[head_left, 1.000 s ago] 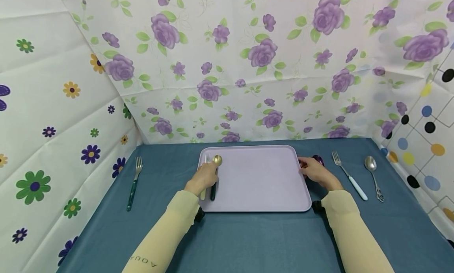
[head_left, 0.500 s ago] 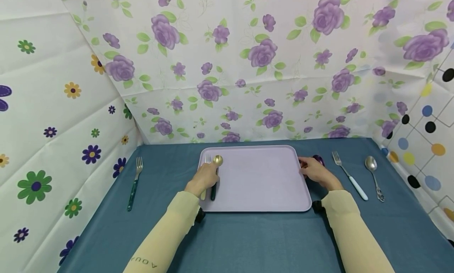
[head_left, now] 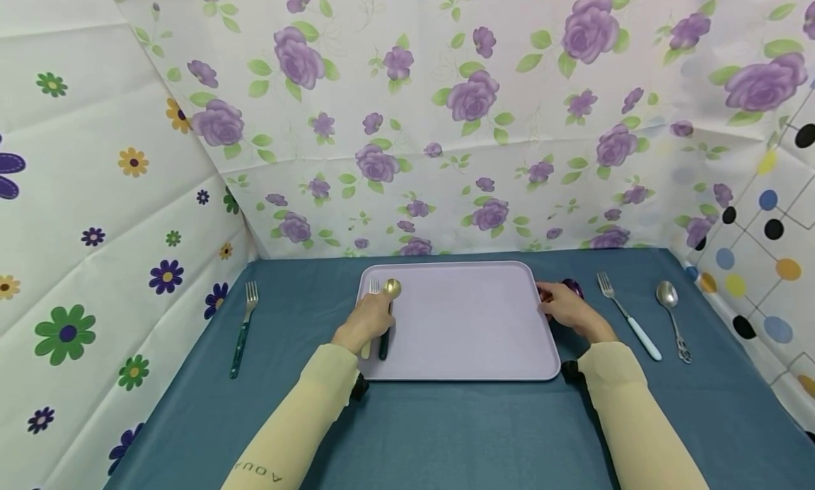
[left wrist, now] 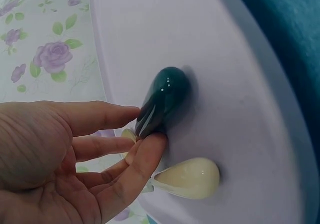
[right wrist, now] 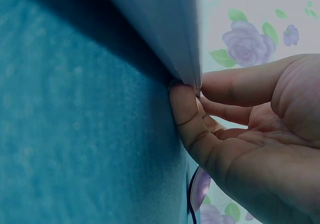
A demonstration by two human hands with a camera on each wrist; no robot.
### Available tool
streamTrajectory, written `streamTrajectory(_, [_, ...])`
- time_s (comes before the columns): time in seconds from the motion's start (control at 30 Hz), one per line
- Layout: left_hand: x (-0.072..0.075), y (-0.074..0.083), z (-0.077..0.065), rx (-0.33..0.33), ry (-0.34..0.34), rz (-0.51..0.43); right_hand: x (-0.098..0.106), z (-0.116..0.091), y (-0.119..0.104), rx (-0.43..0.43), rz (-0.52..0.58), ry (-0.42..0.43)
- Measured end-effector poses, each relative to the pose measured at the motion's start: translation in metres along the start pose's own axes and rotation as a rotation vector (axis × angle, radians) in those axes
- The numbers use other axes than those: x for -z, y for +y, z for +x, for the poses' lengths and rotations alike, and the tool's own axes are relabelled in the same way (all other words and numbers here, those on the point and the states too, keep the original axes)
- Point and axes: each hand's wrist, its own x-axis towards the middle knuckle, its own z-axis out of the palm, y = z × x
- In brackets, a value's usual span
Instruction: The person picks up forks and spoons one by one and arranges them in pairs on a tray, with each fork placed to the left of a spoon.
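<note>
Nothing among the cutlery or the hands has visibly moved since the earlier frame; only the head view has drifted slightly. At centre left of the head view, the left hand pinches a spoon by its handle, thumb on one side and finger on the other. This spoon has a round, shiny gold bowl pointing towards the top of the frame and a glossy, dark green handle, rounded and swollen at its end, with small bright highlights. It lies along the left side of a tray, a pale lilac rectangle with rounded corners and a low raised rim, in the middle of the frame. Just beside the spoon, to its left, is a fork with silver tines and a smooth cream handle. At centre right, the right hand grips the tray's right edge between thumb and fingers, near a partly hidden, shiny purple item. On the blue tabletop lie a green-handled fork at left, and a white-handled fork and silver spoon at right.
</note>
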Motion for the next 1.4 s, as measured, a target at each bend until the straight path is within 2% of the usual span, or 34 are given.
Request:
streamTrajectory(0.6, [0.007, 0.002, -0.002, -0.029, -0.003, 0.013, 0.003, -0.001, -0.001, -0.02, 0.008, -0.004])
streamTrajectory(0.7, [0.009, 0.001, -0.001, -0.022, -0.02, 0.001, 0.003, -0.001, -0.002, -0.021, 0.012, -0.006])
streamTrajectory(1.0, [0.017, -0.012, -0.006, 0.019, 0.013, -0.081, 0.0, -0.001, -0.002, 0.002, 0.013, -0.003])
streamTrajectory(1.17, [0.025, -0.02, -0.008, 0.053, 0.037, -0.085, 0.001, -0.001, -0.002, -0.006, 0.012, -0.007])
streamTrajectory(1.4, [0.032, -0.033, -0.011, 0.054, 0.058, -0.077, -0.001, -0.001, -0.002, -0.006, 0.0, 0.0])
